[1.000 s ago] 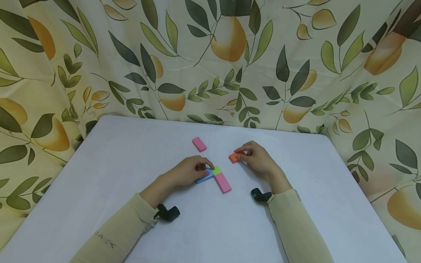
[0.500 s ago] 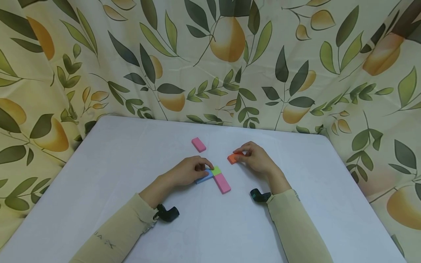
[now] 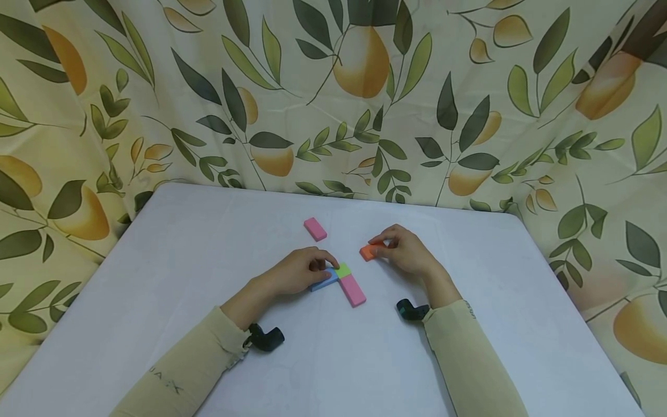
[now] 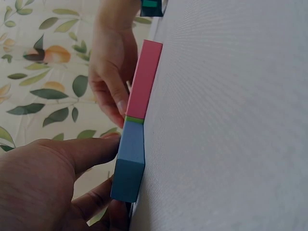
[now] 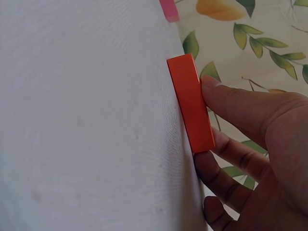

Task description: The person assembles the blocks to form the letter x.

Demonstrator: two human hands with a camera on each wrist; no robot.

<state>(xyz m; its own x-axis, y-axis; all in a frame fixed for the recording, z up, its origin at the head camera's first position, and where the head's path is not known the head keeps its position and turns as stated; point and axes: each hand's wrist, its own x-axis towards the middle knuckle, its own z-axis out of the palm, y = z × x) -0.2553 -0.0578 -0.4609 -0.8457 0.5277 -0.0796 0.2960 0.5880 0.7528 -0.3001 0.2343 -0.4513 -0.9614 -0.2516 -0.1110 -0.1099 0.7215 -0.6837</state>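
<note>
Blocks, coloured, flat, five in all, on a white table (image 3: pixel 182 278).

Head view: the left hand (image 3: pixel 297 271) lies with curled fingers on the blue block (image 3: pixel 324 280), holding it down where it butts against the green block (image 3: pixel 342 270). A long pink block (image 3: pixel 352 289) runs toward the person from the green one, touching it. The right hand (image 3: pixel 406 250) pinches the orange block (image 3: pixel 369 251), which sits a little right of the group and apart from it. A second pink block (image 3: pixel 315 229) lies alone farther back. Risk noted: the orange piece, if slid in carelessly, could knock the green piece and break the row, since only the blue end is steadied.

Left wrist view: the blue block (image 4: pixel 129 166), a thin sliver of the green block (image 4: pixel 134 119) and the long pink block (image 4: pixel 144 79) line up flush on the cloth. Left-hand fingers (image 4: pixel 82 154) curl round the blue block's side and near end. Risk noted: that sideways pressure could skew the joint, as the pink piece lies loose.

Right wrist view: the orange block (image 5: pixel 191 103) rests flat on the table, gripped along its edge by the fingertips (image 5: pixel 211 86) of the right hand (image 5: pixel 260 144). The far pink block (image 5: pixel 168 8) shows at the top. Risk noted: the grip is shallow, at the edge only, so the piece could slip or tip if lifted.
</note>
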